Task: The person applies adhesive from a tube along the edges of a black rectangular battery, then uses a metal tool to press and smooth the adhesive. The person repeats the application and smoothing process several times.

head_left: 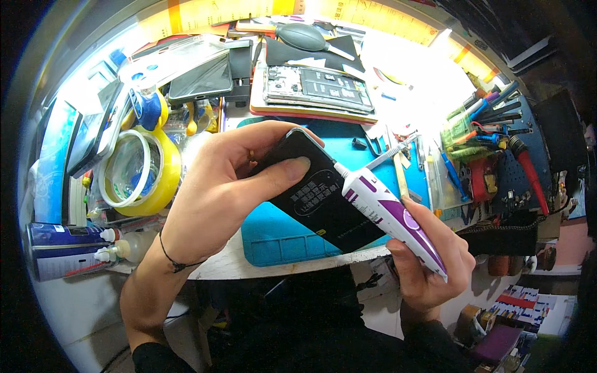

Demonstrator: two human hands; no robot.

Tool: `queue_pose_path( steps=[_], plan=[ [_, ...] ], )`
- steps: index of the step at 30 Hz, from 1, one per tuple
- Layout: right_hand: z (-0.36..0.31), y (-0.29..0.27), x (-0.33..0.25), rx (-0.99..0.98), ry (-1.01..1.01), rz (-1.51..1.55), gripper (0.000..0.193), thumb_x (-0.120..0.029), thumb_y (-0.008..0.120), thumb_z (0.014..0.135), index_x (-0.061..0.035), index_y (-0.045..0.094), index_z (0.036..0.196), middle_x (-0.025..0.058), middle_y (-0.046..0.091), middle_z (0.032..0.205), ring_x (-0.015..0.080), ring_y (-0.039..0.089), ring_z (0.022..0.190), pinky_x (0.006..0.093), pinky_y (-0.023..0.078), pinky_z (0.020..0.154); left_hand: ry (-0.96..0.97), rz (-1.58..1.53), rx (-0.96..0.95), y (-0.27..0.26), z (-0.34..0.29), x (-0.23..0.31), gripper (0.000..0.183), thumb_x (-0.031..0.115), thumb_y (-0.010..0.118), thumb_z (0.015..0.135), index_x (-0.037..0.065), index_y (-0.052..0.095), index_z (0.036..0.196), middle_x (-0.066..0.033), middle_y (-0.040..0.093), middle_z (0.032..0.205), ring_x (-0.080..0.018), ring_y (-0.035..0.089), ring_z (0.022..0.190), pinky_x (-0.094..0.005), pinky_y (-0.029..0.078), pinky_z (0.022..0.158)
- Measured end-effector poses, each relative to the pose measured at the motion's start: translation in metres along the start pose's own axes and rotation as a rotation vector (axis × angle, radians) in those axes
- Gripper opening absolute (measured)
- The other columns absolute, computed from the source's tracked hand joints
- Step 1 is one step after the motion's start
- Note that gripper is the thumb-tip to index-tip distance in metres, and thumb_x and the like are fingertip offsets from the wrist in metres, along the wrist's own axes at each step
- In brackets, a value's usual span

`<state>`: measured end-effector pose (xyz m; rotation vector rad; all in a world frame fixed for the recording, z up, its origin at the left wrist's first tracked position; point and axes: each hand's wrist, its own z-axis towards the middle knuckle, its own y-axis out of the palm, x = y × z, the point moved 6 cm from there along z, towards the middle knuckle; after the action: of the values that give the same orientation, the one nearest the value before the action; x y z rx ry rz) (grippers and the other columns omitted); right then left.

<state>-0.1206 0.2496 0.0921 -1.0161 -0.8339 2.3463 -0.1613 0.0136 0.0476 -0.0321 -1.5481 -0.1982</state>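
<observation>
My left hand [214,196] grips a flat black rectangular battery [320,199], thumb laid across its printed face and fingers curled behind its upper edge. My right hand [429,255] holds a white and purple pen-shaped electric tool [388,214] whose thin metal tip points up and to the right past the battery's top edge. The tool's body lies against the battery's right side. Both are held above the near edge of a blue work mat [280,233].
An opened phone [318,88] lies on a tray at the back. A yellow tape roll [140,171] and spray cans [65,248] stand at left. A rack of pens and screwdrivers [491,133] is at right; tweezers [376,146] lie on the mat.
</observation>
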Motion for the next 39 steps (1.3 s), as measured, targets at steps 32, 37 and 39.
queue_pose_path(
  steps=[32, 37, 39],
  plan=[
    [-0.029, -0.023, 0.01, -0.006, 0.033, -0.022, 0.048, -0.015, 0.088, 0.087, 0.007, 0.07, 0.124, 0.0242, 0.078, 0.109, 0.0321, 0.08, 0.095, 0.0364, 0.063, 0.081, -0.062, -0.106, 0.051, -0.001, -0.001, -0.005, 0.032, 0.006, 0.071, 0.098, -0.003, 0.068, 0.128, -0.0112, 0.075, 0.111, -0.0161, 0.073, 0.101, -0.0285, 0.059, 0.093],
    [-0.028, -0.019, 0.015, 0.01, 0.034, 0.048, 0.049, -0.018, 0.089, 0.087, 0.0079, 0.07, 0.124, 0.0245, 0.078, 0.11, 0.0325, 0.08, 0.097, 0.0366, 0.063, 0.083, -0.059, -0.093, 0.04, -0.001, -0.001, -0.005, 0.034, 0.01, 0.073, 0.097, -0.003, 0.068, 0.128, -0.0117, 0.076, 0.111, -0.0162, 0.074, 0.101, -0.0286, 0.06, 0.093],
    [-0.027, -0.014, 0.014, -0.001, 0.016, 0.037, 0.05, -0.019, 0.089, 0.087, 0.0082, 0.07, 0.124, 0.0252, 0.077, 0.111, 0.0329, 0.08, 0.098, 0.0367, 0.063, 0.084, -0.062, -0.087, 0.044, -0.002, -0.002, -0.005, 0.034, 0.01, 0.073, 0.097, -0.003, 0.068, 0.128, -0.0117, 0.076, 0.111, -0.0161, 0.074, 0.102, -0.0287, 0.06, 0.092]
  ],
)
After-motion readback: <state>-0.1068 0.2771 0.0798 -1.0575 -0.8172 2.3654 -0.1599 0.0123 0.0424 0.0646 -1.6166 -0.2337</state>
